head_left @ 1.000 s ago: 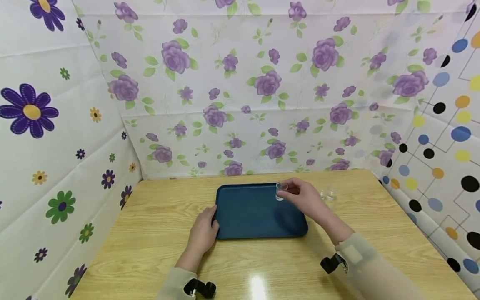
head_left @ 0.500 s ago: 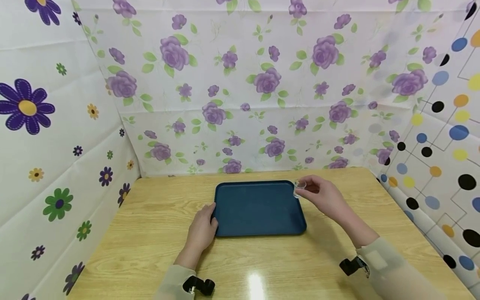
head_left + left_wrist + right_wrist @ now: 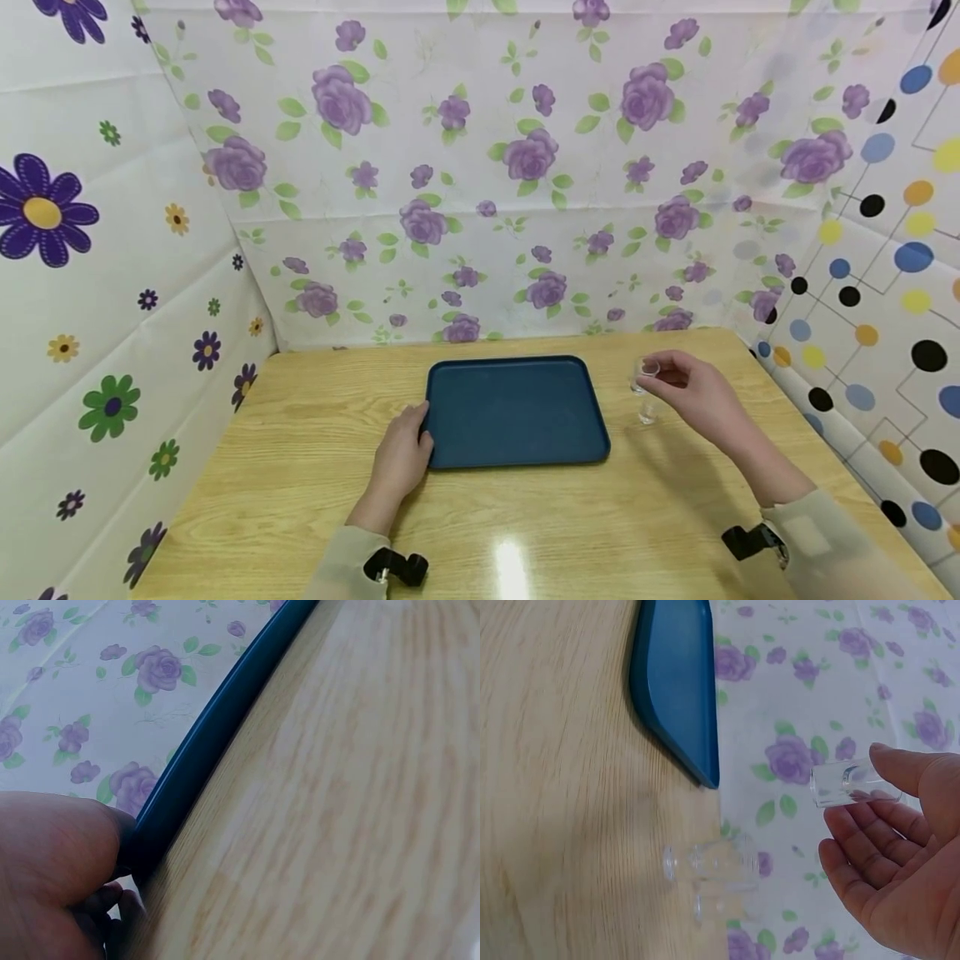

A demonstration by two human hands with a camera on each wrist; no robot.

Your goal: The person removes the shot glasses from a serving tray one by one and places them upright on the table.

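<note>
My right hand [image 3: 701, 400] pinches a small clear shot glass [image 3: 847, 782] between thumb and fingers, off the table to the right of the tray. Below it in the head view, a second clear glass [image 3: 648, 412] stands on the table, partly overlapped by the held one. From the right wrist, two clear glasses show on the tabletop, a nearer one [image 3: 712, 862] and another [image 3: 721, 906] beside it. A dark blue rectangular tray [image 3: 517, 412] lies flat with a bare surface. At its left edge my left hand [image 3: 402, 450] grips the rim [image 3: 199, 754], thumb against it.
The light wood table [image 3: 315, 417] runs up to a flowered sheet [image 3: 480, 208] at the back. Patterned sheets also stand along its left and right sides. Wood surface shows in front of the tray.
My right hand has carried the glass rightward from above the tray to over the table beside it. My left hand has stayed at the tray's left edge. The head view has shifted slightly.
</note>
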